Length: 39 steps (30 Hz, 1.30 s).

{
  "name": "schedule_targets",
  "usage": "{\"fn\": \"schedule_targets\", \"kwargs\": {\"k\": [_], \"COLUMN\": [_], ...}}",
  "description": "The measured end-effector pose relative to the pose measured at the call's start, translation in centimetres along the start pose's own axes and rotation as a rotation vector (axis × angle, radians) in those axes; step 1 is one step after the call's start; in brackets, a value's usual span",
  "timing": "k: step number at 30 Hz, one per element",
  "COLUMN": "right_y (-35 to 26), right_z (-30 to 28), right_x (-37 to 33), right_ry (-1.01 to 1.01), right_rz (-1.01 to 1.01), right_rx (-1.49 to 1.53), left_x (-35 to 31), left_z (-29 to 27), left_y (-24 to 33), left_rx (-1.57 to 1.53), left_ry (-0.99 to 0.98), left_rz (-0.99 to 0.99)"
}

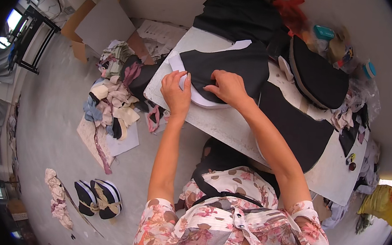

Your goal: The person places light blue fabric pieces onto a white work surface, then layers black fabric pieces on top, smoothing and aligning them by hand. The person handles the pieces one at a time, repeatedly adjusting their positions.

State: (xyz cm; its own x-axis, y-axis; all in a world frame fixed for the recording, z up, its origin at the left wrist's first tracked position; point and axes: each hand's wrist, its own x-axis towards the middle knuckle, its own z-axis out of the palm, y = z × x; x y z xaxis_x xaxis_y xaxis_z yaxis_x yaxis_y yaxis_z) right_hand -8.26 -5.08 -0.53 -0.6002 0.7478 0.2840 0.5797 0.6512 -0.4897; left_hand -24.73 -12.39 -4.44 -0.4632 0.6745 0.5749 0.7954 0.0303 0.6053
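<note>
A curved black fabric piece (239, 63) lies on the white table, with a white strip (176, 63) along its left end and more white showing under its near edge. At that left end, my left hand (176, 92) is closed on the white strip, thumb beside the fingers. My right hand (231, 89) rests on the black piece; its fingers bend down onto the fabric and the thumb stands apart from them. Right of it, a second flat black piece (294, 127) lies along the near side of the table.
The white table (233, 131) also bears a thick black padded piece (320, 78) and a black fabric stack (239, 13). Plastic bags (349, 47) crowd its far right. Fabric scraps (113, 98), a cardboard box (104, 21) and black shoes (107, 199) are on the floor at left.
</note>
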Motion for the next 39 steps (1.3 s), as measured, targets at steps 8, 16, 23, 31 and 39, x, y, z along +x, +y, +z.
{"fn": "schedule_targets", "kwargs": {"k": [8,16,23,31,39], "right_y": [0.8,1.5,5.5,9.7,6.6], "right_z": [0.8,-0.4,-4.4,-18.0,-26.0], "right_x": [0.2,0.3,0.8,0.1,-5.7], "right_ry": [0.018,-0.008,-0.010,0.240,0.302], "right_rz": [-0.047,0.115,0.354,0.077,-0.054], "right_rx": [0.031,0.219,0.845,1.516,1.305], "left_x": [-0.1,-0.2,-0.4,-0.4,0.8], "left_z": [1.3,2.2,2.0,2.3,-0.6], "left_y": [-0.8,-0.3,-0.1,-0.8,4.5], "left_rx": [0.057,0.240,0.308,0.338,0.093], "left_ry": [-0.078,-0.132,-0.206,-0.229,-0.005], "left_rz": [-0.022,-0.005,-0.038,-0.048,0.081]}}
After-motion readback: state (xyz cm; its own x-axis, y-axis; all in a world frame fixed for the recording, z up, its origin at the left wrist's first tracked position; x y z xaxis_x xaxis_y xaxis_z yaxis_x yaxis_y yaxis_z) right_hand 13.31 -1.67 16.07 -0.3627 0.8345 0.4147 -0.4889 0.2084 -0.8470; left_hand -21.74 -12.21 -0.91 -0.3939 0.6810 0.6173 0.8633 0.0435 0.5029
